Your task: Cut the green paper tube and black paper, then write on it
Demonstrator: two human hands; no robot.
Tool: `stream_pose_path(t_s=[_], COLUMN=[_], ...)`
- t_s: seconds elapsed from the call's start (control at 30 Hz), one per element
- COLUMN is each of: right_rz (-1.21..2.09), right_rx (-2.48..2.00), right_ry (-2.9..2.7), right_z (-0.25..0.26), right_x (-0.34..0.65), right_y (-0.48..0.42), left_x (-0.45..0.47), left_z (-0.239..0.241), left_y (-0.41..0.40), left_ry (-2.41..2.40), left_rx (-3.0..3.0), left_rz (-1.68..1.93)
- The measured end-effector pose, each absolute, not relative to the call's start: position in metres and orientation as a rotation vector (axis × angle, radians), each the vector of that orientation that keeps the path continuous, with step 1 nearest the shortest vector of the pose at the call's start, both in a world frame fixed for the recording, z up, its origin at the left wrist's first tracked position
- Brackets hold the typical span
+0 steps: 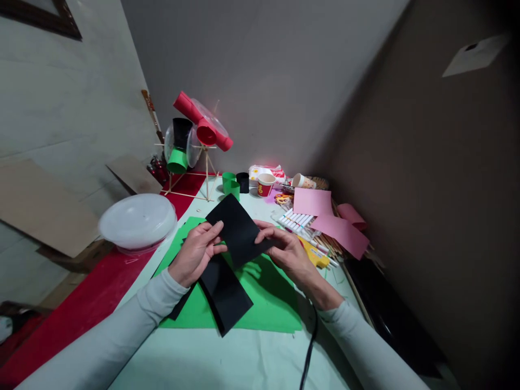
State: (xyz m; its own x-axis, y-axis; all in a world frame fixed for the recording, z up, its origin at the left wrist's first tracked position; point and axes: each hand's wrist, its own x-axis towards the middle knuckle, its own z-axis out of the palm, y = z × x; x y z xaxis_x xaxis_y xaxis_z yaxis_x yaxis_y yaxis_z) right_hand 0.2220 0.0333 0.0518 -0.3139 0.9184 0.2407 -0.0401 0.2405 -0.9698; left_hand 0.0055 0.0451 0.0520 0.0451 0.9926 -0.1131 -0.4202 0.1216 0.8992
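Observation:
Between my two hands a piece of black paper (238, 230) is held up, tilted, above the table. My left hand (199, 249) pinches its left edge, thumb on top. At its right corner, my right hand (286, 252) grips it between thumb and fingers. Below lie other black paper pieces (227, 298), partly under my left hand and the held piece. They rest on a large green sheet (272, 309). Just beyond the held paper stand small green paper rings (232, 188) and a black paper ring (242, 182).
A wheel-like model of red tubes (203, 122) and clear discs stands on sticks at back left. White plastic lids or bowls (138, 219) sit at left. To the right are pink paper pieces (312, 201), markers (296, 221), a yellow glue gun (314, 253) and a black cord (311, 346).

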Motion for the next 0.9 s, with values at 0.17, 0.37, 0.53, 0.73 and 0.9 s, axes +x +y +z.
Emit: stream_pose_path(t_s=[0.17, 0.37, 0.53, 0.73, 0.9], right_rz=[1.351, 1.348, 1.320, 1.225, 1.230], right_rx=[-0.851, -0.985, -1.081, -1.220, -1.273], right_ry=[-1.587, -1.616, -1.627, -1.692, -1.780], right_z=[0.052, 0.046, 0.043, 0.029, 0.025], right_x=[0.224, 0.228, 0.228, 0.235, 0.243], right_y=[0.031, 0.034, 0.032, 0.030, 0.029], left_x=[0.004, 0.001, -0.004, -0.027, -0.038], left_z=[0.051, 0.044, 0.044, 0.041, 0.038], left_y=[0.043, 0.045, 0.045, 0.044, 0.047], left_ry=[0.979, 1.055, 1.096, 1.187, 1.409], left_rx=[0.861, 0.872, 0.921, 1.170, 1.492], left_rz=[1.246, 1.355, 1.338, 1.146, 1.119])
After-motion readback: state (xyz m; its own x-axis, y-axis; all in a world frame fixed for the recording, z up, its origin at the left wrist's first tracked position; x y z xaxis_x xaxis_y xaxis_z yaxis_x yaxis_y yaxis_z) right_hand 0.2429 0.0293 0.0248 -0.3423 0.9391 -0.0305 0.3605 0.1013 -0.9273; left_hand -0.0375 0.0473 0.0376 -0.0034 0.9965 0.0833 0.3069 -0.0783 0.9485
